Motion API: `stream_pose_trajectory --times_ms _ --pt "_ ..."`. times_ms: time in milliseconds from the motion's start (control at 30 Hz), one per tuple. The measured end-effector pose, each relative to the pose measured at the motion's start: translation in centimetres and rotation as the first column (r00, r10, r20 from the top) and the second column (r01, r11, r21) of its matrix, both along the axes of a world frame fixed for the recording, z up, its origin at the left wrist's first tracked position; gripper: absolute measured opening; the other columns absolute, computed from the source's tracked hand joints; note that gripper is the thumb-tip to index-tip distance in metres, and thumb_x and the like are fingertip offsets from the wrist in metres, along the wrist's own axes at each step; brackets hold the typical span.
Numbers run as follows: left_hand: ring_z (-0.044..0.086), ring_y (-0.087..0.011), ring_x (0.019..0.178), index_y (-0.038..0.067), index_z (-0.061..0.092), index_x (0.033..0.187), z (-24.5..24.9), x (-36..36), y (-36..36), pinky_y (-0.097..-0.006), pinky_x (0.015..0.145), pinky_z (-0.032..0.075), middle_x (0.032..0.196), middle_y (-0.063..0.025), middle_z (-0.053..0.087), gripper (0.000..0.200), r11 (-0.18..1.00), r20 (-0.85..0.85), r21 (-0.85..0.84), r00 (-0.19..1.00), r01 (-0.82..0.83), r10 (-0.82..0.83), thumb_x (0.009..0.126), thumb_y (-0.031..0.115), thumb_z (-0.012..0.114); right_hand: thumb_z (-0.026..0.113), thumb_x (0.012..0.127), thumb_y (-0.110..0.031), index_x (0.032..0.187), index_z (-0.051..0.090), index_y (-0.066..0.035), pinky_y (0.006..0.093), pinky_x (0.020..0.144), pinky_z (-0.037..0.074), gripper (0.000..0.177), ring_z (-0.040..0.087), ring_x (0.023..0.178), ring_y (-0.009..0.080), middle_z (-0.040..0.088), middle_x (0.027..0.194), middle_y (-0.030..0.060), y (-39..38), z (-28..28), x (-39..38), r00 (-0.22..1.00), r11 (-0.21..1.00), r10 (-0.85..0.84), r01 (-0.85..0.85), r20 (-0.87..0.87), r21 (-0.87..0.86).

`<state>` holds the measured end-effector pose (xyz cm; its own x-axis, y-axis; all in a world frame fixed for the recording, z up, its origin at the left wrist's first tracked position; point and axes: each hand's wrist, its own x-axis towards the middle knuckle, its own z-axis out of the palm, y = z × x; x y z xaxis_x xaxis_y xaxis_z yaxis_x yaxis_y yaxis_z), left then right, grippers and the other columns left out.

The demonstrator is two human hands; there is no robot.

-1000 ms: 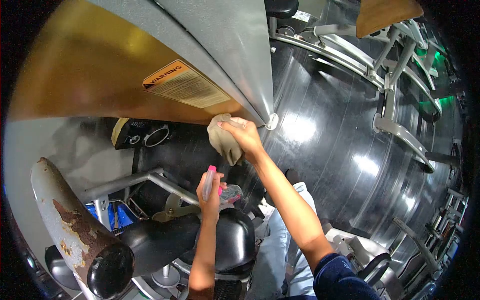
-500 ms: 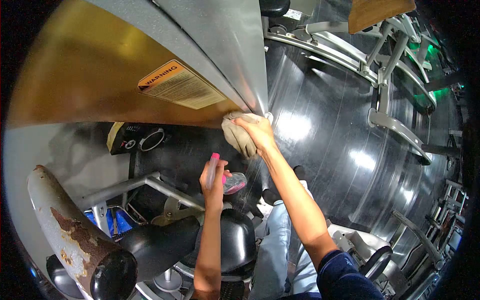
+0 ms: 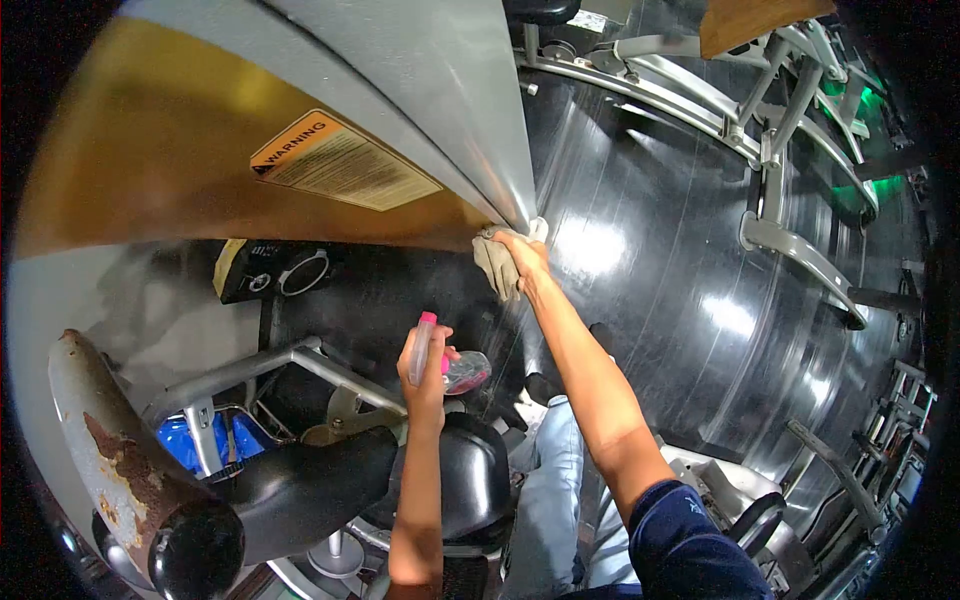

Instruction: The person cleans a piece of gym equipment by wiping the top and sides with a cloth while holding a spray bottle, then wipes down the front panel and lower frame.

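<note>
A beige cloth [image 3: 497,264] is bunched in my right hand [image 3: 527,256], which presses it against the lower end of the grey metal frame [image 3: 440,90]. Lower and to the left, my left hand [image 3: 424,365] is wrapped round a clear spray bottle [image 3: 467,372] with pink parts. An orange-headed warning label [image 3: 345,160] sits on the brownish panel [image 3: 190,130] beside the frame.
A worn roller [image 3: 110,440] with peeling cover stands at the lower left, near a black padded seat [image 3: 465,475]. Silver machine frames [image 3: 775,190] stand on the dark floor [image 3: 640,330] at the right. A black speaker-like box [image 3: 275,272] lies beneath the panel.
My right hand and the cloth have moved slightly right along the frame's lower end. The view has shifted a little. My left hand still holds the bottle in nearly the same place.
</note>
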<state>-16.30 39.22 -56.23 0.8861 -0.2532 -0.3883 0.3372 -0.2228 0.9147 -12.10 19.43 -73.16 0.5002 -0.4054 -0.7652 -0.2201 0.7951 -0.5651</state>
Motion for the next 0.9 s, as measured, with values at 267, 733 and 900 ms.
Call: stream_pose_trajectory --times_ms 267,733,900 --pt "0.06 -0.0132 0.08 0.004 0.062 0.102 -0.2 -1.7 0.0 -0.0295 0.079 0.046 0.097 -0.0056 0.062 0.029 0.998 -0.01 -0.011 0.998 -0.057 0.056 0.1 0.032 0.057 0.079 0.075 -0.014 0.1 0.072 0.002 0.0303 0.077 0.054 0.031 0.068 0.084 0.0179 0.072 0.096 0.0106 -0.4 9.3 -1.7 0.962 0.991 0.094 -0.065 0.258 -0.119" --pt "0.064 -0.0128 0.088 0.006 0.064 0.103 -1.1 -2.0 1.2 -0.0271 0.078 0.045 0.1 -0.0034 0.064 0.023 0.995 -0.003 0.061 0.996 -0.084 0.084 0.099 0.028 0.058 0.077 0.078 -0.016 0.099 0.072 0.001 0.029 0.08 0.052 0.028 0.066 0.088 0.0167 0.072 0.096 0.0079 2.6 -0.7 0.8 0.965 0.945 0.235 -0.2 0.114 -0.26" --pt "0.062 -0.012 0.085 0.006 0.065 0.103 -1.8 -1.7 2.6 -0.0265 0.079 0.044 0.1 -0.0031 0.064 0.023 0.993 0.034 0.088 0.996 -0.083 0.08 0.098 0.027 0.059 0.079 0.075 -0.019 0.095 0.073 0.0 0.0293 0.07 0.053 0.029 0.067 0.076 0.0164 0.073 0.089 0.0067 4.6 3.1 2.4 0.913 0.962 0.251 -0.199 0.322 -0.187"
